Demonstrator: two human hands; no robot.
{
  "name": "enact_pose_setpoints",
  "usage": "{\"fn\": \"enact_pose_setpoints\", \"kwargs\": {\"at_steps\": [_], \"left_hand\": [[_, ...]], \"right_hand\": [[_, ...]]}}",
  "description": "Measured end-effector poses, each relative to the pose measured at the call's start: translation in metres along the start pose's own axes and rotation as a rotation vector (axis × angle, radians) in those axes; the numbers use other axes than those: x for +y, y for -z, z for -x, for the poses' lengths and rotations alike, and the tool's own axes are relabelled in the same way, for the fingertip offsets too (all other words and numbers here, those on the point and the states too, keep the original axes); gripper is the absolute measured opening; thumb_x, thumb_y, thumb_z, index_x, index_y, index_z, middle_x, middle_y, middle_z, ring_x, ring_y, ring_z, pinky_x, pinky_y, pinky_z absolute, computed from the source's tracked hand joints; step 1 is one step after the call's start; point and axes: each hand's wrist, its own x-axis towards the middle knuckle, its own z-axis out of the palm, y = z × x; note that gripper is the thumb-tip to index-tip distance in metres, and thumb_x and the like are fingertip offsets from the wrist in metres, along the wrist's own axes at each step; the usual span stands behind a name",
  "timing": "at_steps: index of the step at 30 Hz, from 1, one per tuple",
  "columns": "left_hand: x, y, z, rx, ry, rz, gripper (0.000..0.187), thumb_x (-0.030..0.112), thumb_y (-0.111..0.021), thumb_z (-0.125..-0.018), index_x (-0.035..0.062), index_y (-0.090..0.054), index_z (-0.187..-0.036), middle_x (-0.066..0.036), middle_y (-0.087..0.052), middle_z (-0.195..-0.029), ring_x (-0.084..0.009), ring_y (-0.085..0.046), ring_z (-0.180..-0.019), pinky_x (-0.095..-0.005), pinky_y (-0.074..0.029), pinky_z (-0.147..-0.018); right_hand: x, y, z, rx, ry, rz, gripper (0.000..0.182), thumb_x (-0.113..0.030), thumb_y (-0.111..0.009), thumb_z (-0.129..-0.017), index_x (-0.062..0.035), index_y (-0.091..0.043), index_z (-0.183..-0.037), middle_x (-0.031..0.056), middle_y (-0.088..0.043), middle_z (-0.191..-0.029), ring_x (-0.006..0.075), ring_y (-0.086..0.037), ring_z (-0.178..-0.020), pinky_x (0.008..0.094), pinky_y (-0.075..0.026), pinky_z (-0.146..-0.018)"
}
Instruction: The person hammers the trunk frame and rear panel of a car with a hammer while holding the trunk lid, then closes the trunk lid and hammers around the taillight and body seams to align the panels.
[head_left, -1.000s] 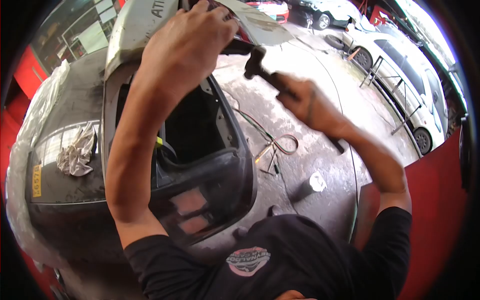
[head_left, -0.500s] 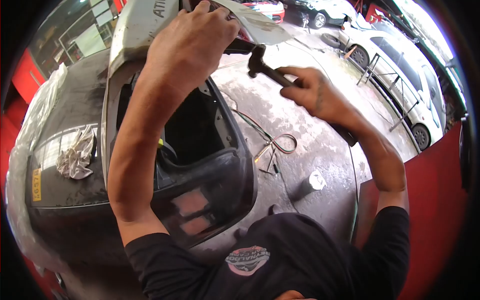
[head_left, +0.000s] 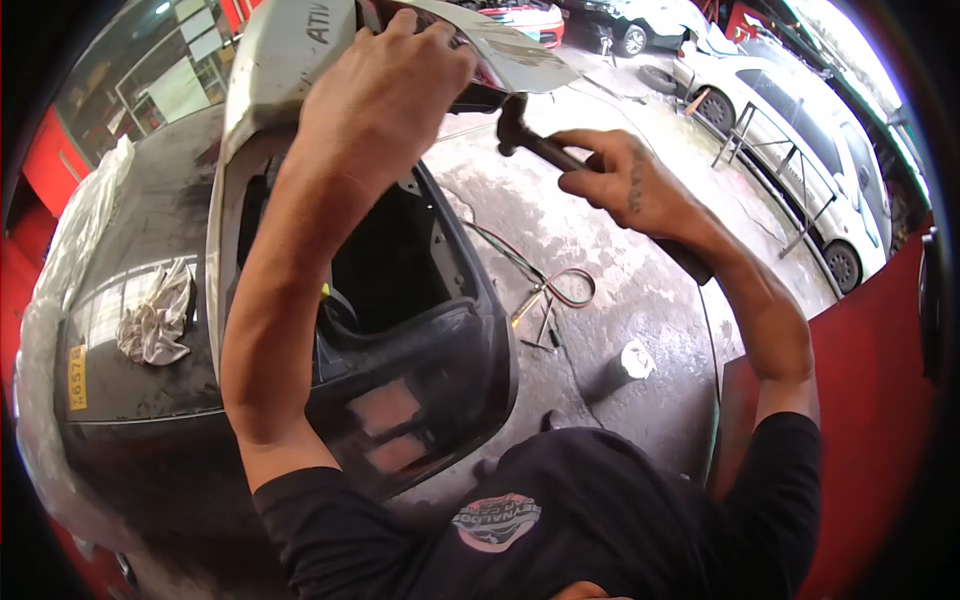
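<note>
My right hand (head_left: 625,180) is wrapped round the handle of a hammer (head_left: 515,128), whose dark head points left, a short way from the raised trunk lid (head_left: 285,65) of the car. My left hand (head_left: 390,85) sits high up at the lid's edge, beside a red lamp part, with its fingers curled. Whatever the left fingers grip is hidden behind the hand. The lid is pale and scuffed and bears the letters "ATIV". Below my left forearm gapes the dark trunk opening (head_left: 390,250), above the black bumper (head_left: 430,420).
A crumpled rag (head_left: 158,315) lies on the dark car panel, near plastic sheeting (head_left: 75,230). On the concrete floor are a hose (head_left: 575,285) with a torch-like tool and a can (head_left: 635,358). A white car (head_left: 800,130) and metal stands are at right, by a red panel (head_left: 840,400).
The view has shifted slightly. My right hand and the hammer stay almost in place, with the wrist turned a little. My left hand remains at the lid's edge.
</note>
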Motion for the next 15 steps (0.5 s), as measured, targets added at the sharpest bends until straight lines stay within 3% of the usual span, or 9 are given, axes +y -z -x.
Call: {"fn": "enact_pose_setpoints", "kwargs": {"at_steps": [3, 5, 6, 8, 9, 11, 13, 15], "left_hand": [[-0.004, 0.004, 0.001, 0.049, -0.037, -0.036, 0.062, -0.003, -0.078, -0.075, 0.0059, -0.063, -0.134, -0.012, -0.06, -0.141, -0.0345, -0.052, -0.135, -0.0431, -0.045, -0.113], [-0.008, 0.004, -0.001, 0.075, -0.06, -0.056, 0.063, -0.003, -0.078, -0.074, 0.0064, -0.063, -0.135, -0.012, -0.06, -0.142, -0.0349, -0.052, -0.136, -0.0429, -0.045, -0.114], [-0.006, 0.003, -0.001, 0.028, -0.035, -0.03, 0.064, -0.003, -0.078, -0.074, 0.0065, -0.063, -0.135, -0.012, -0.06, -0.142, -0.035, -0.052, -0.136, -0.0428, -0.045, -0.114], [-0.007, 0.001, -0.005, -0.04, 0.019, 0.008, 0.065, -0.004, -0.078, -0.073, 0.0068, -0.062, -0.136, -0.012, -0.06, -0.141, -0.0351, -0.052, -0.135, -0.0424, -0.044, -0.114], [-0.005, 0.0, -0.004, -0.039, 0.02, -0.003, 0.065, -0.003, -0.078, -0.073, 0.0069, -0.062, -0.136, -0.012, -0.06, -0.142, -0.0351, -0.052, -0.135, -0.0424, -0.045, -0.114], [-0.004, -0.003, -0.004, -0.035, 0.024, -0.024, 0.065, -0.003, -0.078, -0.073, 0.0072, -0.062, -0.135, -0.012, -0.06, -0.142, -0.0351, -0.052, -0.135, -0.0423, -0.045, -0.114], [-0.006, 0.002, -0.005, -0.027, 0.008, -0.026, 0.064, -0.002, -0.078, -0.074, 0.0075, -0.062, -0.135, -0.013, -0.059, -0.142, -0.0354, -0.052, -0.135, -0.0425, -0.045, -0.113], [-0.005, 0.002, -0.003, 0.006, -0.019, -0.04, 0.064, -0.002, -0.078, -0.074, 0.0077, -0.063, -0.135, -0.013, -0.059, -0.142, -0.0353, -0.052, -0.135, -0.0425, -0.046, -0.112]], "right_hand": [[-0.033, -0.013, -0.006, 0.173, 0.11, 0.122, 0.038, -0.008, -0.062, -0.092, 0.0013, -0.061, -0.129, 0.0119, -0.057, -0.069, 0.0148, -0.056, -0.065, 0.0357, -0.043, -0.057], [-0.024, -0.033, 0.006, 0.036, 0.061, 0.173, 0.041, -0.011, -0.063, -0.094, -0.002, -0.059, -0.134, 0.0176, -0.067, -0.081, 0.0203, -0.061, -0.068, 0.0404, -0.048, -0.064], [-0.003, -0.057, 0.018, 0.117, 0.31, 0.093, 0.041, -0.011, -0.062, -0.093, -0.0013, -0.06, -0.133, 0.0217, -0.069, -0.085, 0.027, -0.067, -0.072, 0.0439, -0.052, -0.069], [0.012, -0.075, 0.039, -0.28, 0.034, 0.118, 0.029, -0.009, -0.061, -0.093, 0.0024, -0.063, -0.119, 0.0254, -0.067, -0.09, 0.0438, -0.066, -0.081, 0.0485, -0.053, -0.072], [0.009, -0.075, 0.044, -0.369, 0.175, 0.211, 0.024, -0.009, -0.063, -0.091, 0.0012, -0.064, -0.113, 0.0252, -0.066, -0.087, 0.043, -0.065, -0.079, 0.0468, -0.052, -0.07], [0.045, -0.072, 0.038, -0.333, 0.37, 0.183, 0.024, -0.009, -0.063, -0.089, 0.0007, -0.064, -0.111, 0.0244, -0.066, -0.084, 0.0425, -0.063, -0.075, 0.0461, -0.051, -0.069], [0.035, -0.013, -0.001, -0.091, 0.26, 0.07, 0.025, -0.008, -0.062, -0.091, 0.0018, -0.062, -0.114, 0.0242, -0.065, -0.081, 0.0388, -0.063, -0.072, 0.0449, -0.05, -0.069], [-0.051, 0.007, -0.008, 0.127, 0.004, 0.094, 0.028, -0.008, -0.061, -0.092, 0.0024, -0.061, -0.118, 0.0244, -0.065, -0.082, 0.0333, -0.065, -0.072, 0.0436, -0.05, -0.069]]}}
